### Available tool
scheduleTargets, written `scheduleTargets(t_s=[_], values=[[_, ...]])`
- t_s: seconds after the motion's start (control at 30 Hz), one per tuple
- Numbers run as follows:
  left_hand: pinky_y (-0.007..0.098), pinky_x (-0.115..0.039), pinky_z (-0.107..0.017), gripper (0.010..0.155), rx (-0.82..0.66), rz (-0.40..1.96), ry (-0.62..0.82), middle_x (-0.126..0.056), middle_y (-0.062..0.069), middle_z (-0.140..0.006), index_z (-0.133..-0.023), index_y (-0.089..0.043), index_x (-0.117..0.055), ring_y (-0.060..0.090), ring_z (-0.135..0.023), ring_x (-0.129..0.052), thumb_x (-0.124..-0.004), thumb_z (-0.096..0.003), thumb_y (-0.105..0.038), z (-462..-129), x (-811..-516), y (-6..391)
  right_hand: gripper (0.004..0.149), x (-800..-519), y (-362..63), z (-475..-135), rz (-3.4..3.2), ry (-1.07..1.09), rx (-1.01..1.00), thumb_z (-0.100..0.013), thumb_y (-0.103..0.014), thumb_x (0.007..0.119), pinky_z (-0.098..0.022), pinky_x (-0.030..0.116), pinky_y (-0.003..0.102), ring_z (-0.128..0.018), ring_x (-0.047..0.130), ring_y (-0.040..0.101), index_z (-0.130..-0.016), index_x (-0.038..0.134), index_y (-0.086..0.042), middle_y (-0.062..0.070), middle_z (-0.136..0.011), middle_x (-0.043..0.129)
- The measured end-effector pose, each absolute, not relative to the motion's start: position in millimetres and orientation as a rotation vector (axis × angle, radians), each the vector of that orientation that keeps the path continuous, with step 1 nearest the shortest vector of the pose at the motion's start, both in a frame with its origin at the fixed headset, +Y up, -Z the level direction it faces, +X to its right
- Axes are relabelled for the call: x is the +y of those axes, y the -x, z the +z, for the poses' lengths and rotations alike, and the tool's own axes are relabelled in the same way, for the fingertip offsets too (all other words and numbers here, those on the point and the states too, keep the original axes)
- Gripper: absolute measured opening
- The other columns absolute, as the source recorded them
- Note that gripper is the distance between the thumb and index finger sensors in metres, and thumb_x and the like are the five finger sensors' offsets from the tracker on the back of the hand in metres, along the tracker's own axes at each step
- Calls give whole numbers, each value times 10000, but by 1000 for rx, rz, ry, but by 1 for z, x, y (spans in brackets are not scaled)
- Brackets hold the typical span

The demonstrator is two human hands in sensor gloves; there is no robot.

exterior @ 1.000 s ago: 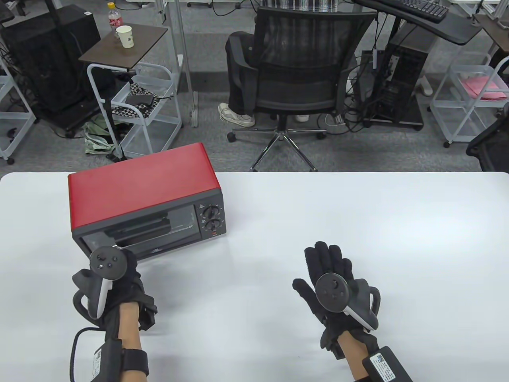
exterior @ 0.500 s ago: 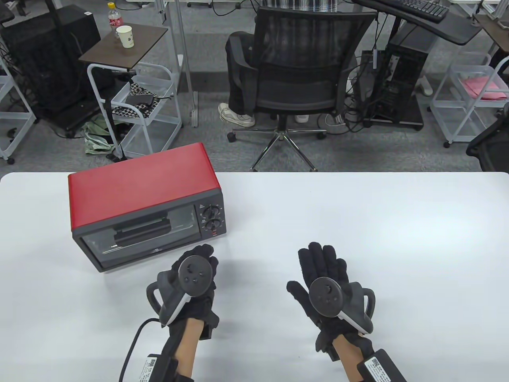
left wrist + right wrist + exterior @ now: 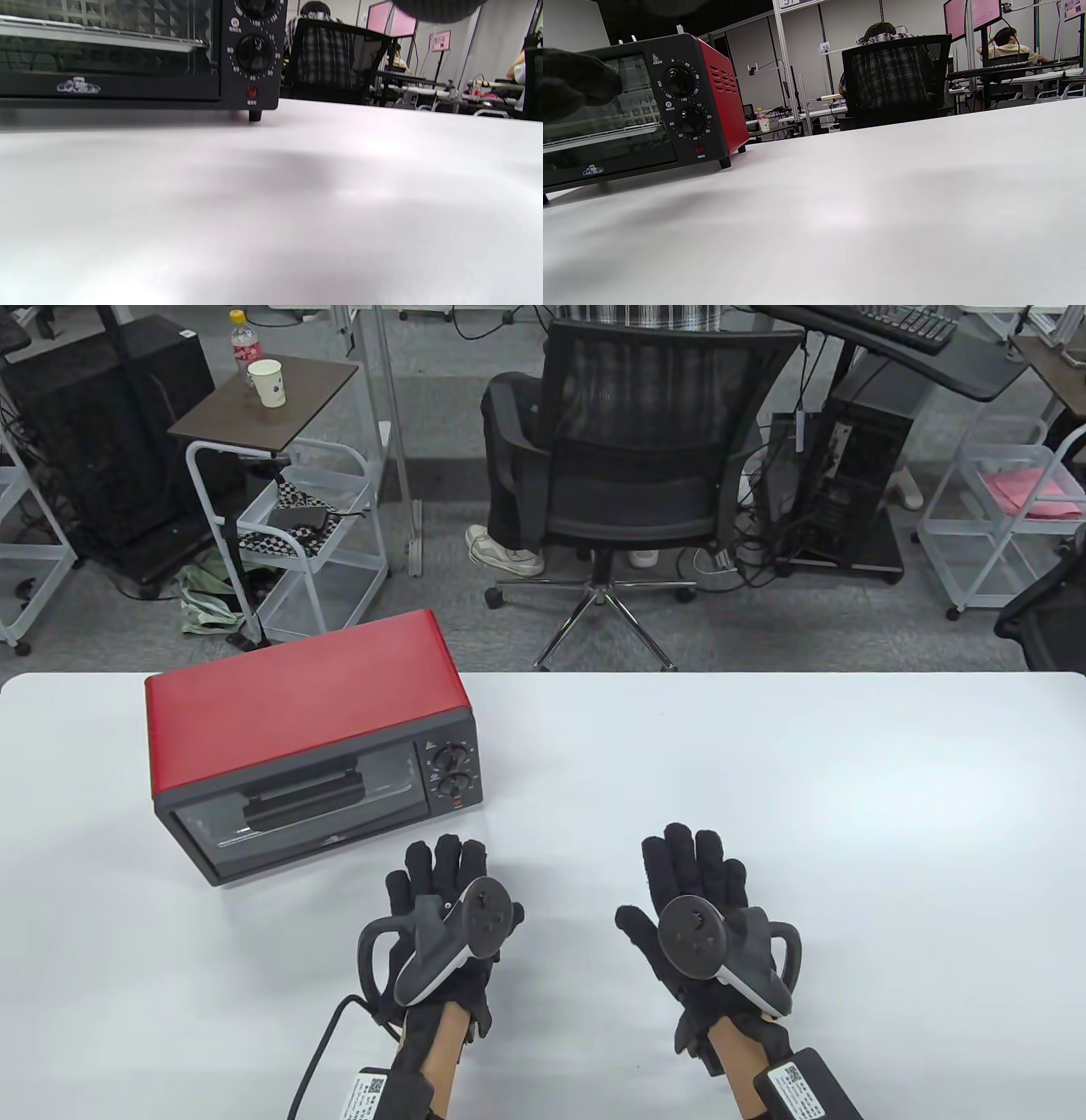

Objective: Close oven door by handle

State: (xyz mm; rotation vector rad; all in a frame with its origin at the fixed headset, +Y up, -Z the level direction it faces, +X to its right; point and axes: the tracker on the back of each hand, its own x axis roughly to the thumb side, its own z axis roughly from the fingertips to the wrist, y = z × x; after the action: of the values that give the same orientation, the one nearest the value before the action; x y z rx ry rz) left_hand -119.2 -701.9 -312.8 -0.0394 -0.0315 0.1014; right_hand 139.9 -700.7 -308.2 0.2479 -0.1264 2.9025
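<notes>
- White laminate made up the table [image 3: 764, 780], its far edge running straight across the table view and its far corners rounded; the whole right half lay bare, with wide room around both hands.
- Red-topped and black-fronted, the oven [image 3: 305, 704] stood on the table's far-left part, set back from the left and far edges and turned slightly, its front facing the person.
- The oven door [image 3: 297, 814] stood flush with the front, shut, and the dark handle [image 3: 303, 802] lay across the glass with no hand on it; through the glass the left wrist view showed a wire rack [image 3: 102, 36], and what else was inside could not be told.
- Two knobs [image 3: 454, 770] sat on the panel to the right of the door.
- The left hand [image 3: 445, 920] rested palm down on the table, near the oven's front right corner but apart from it, fingers spread and holding nothing.
- The right hand [image 3: 700, 912] lay palm down well to the right of the oven, fingers spread flat, gripping nothing.
</notes>
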Motion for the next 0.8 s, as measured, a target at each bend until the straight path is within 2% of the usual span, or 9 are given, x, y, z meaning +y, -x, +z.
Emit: scheduleTargets(t_s=[0.2,0.8], values=[[628,-261,-687,932,-44,102,116,-266,206,-1210,-1139,-134,-243,499,-1081,-253,-595,-479,-690,-316,-712,123,812,-706,-145,-311,2922,-224,-92,-463,-652,523,-746,218,561,-1024,86,347,-1069,176,-239,87,-1210,136],[614,-260,-687,937,-54,94,155,-288,218,-1204,-1136,-108,-261,496,-1079,-265,-602,-482,-685,-317,-715,122,832,-708,-150,-311,2914,-219,-61,-455,-670,507,-744,205,561,-1022,73,349,-1069,158,-230,92,-1210,121]])
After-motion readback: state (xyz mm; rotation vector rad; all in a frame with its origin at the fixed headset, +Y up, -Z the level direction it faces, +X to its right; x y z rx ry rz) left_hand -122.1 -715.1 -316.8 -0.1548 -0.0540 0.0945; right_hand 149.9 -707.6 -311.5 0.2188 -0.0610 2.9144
